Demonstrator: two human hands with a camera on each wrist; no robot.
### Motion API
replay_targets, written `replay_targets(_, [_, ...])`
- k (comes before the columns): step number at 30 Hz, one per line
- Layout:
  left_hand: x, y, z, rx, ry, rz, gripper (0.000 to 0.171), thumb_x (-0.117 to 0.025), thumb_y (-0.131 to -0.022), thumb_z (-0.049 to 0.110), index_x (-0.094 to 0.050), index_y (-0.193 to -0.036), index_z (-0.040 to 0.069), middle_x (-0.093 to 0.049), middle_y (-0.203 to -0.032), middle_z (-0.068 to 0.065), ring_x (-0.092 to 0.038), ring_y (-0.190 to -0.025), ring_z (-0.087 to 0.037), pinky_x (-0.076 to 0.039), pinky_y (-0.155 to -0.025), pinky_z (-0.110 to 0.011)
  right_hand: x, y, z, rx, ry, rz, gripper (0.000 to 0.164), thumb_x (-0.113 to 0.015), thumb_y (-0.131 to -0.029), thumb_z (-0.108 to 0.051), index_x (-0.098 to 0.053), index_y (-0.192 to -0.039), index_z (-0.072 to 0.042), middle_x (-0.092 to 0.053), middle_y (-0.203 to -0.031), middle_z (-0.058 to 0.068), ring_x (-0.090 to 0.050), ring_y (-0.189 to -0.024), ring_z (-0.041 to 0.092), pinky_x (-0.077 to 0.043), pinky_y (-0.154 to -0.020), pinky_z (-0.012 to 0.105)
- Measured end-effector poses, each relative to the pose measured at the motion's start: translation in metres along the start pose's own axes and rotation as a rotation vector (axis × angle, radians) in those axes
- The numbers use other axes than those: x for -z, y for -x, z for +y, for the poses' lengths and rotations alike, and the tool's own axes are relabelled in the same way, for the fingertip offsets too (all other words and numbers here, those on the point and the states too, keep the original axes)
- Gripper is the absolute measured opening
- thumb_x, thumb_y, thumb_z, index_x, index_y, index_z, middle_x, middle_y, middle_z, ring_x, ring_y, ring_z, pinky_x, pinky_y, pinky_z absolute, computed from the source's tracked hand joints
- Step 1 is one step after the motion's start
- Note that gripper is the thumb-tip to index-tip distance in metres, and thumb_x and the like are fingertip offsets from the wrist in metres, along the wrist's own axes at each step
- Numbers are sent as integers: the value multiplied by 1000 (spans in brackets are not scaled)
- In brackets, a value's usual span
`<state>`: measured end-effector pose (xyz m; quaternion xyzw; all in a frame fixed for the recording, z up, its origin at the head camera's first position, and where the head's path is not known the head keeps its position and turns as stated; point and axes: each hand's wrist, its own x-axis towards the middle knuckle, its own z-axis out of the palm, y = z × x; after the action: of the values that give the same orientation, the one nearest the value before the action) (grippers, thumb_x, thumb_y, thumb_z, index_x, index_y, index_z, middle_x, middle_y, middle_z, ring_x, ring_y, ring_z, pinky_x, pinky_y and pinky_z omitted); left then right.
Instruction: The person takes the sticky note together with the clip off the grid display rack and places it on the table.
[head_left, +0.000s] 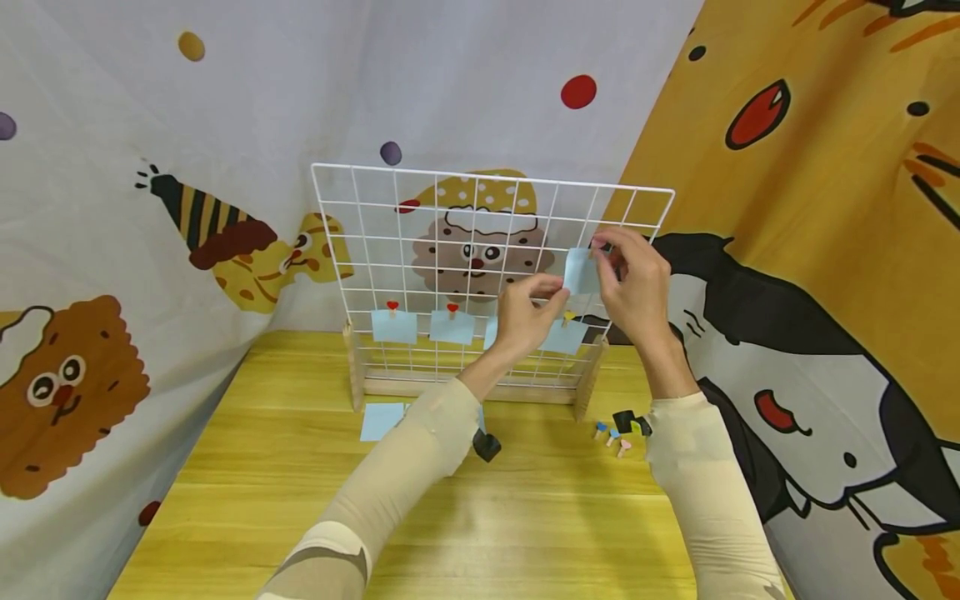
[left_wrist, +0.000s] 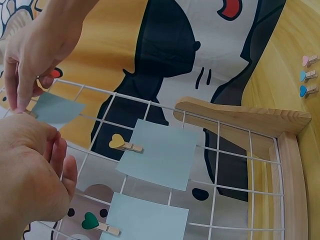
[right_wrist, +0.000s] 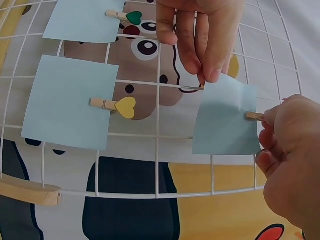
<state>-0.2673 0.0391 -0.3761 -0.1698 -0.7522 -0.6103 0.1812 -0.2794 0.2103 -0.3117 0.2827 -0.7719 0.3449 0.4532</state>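
Note:
A light blue paper square (head_left: 579,272) lies against the upper right of a white wire grid (head_left: 480,179). My left hand (head_left: 528,312) pinches its lower left corner between thumb and fingertips. At the note's top edge, my right hand (head_left: 637,279) grips a small wooden clothespin (right_wrist: 253,116), whose jaws overlap the paper; its head is hidden by the fingers. Below hangs a row of similar notes, including one with a yellow heart clothespin (right_wrist: 125,107) and one with a green heart clothespin (left_wrist: 91,221).
The grid stands in a wooden base (head_left: 465,388) on the wooden table (head_left: 525,517). Several loose heart clothespins (head_left: 613,437) lie at the right, near a black object (head_left: 624,421). More blue paper (head_left: 381,421) lies in front of the grid. A printed curtain (head_left: 262,100) hangs behind.

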Motion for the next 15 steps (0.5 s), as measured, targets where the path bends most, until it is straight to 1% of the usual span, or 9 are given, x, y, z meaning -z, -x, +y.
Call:
replay_targets(7, [-2,-1,-1,-12,5,10,20,-79,-106,12,-82,-123,2,-87,-117,-15,-83,-105,-29,-64,-81,-19,-3,-1,1,-75,-84,73,7,-79,-100,7,-85,-105,6,-84,-105,22,-55,-68,17,-37,-65,12])
replay_targets(10, [-3,-2,-2,-17,3,12,20,-80,-105,11,-82,-123,2,-87,-117,-15,-83,-105,-29,-63,-80,-17,-3,0,3,-106,-112,85,6,-81,-99,8,-85,-103,6,-85,-104,23,-52,-66,13,-37,-63,11])
replay_targets(15, [-2,-1,-3,-15,-18,17,20,-79,-107,13,-83,-123,3,-88,-116,-13,-83,-106,-28,-59,-80,-14,-3,1,4,-138,-120,77,6,-81,-98,7,-85,-103,6,-85,-106,24,-48,-64,4,-34,-61,10])
